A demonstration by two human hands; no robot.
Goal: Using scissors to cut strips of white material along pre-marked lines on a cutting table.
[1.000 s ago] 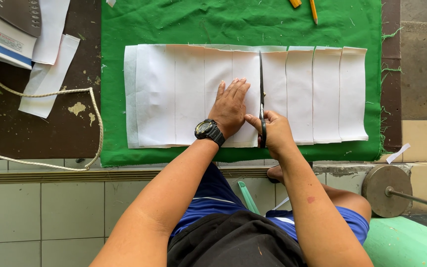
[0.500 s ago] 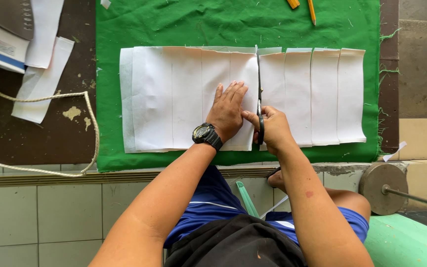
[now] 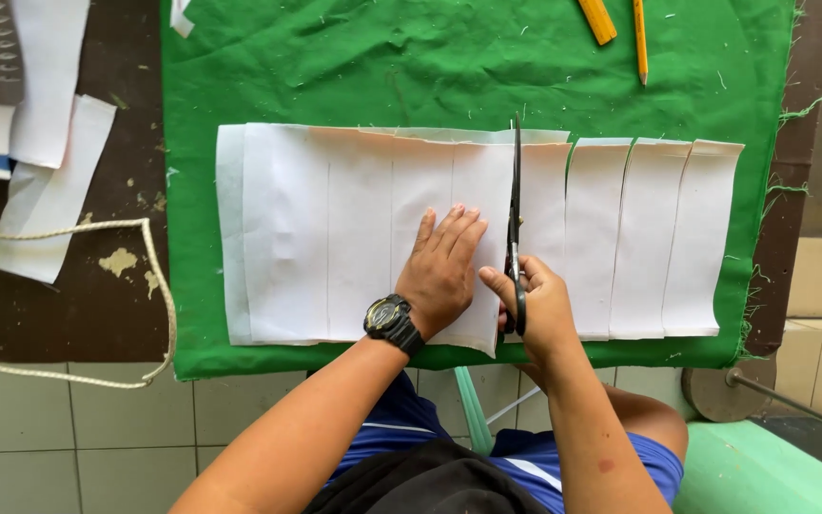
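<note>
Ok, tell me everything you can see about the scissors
The scissors have dark handles and long, slim metal-looking blades. They lie along a cut line in the white sheet, tips pointing away from the person and reaching its far edge. The right hand grips the handles; the left hand presses flat on the sheet just beside the blades. The blades look nearly closed.

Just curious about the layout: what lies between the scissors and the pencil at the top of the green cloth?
In the head view, only bare green cloth, flecked with threads, lies between the scissors tip and the pencil, plus the white paper's top edge.
</note>
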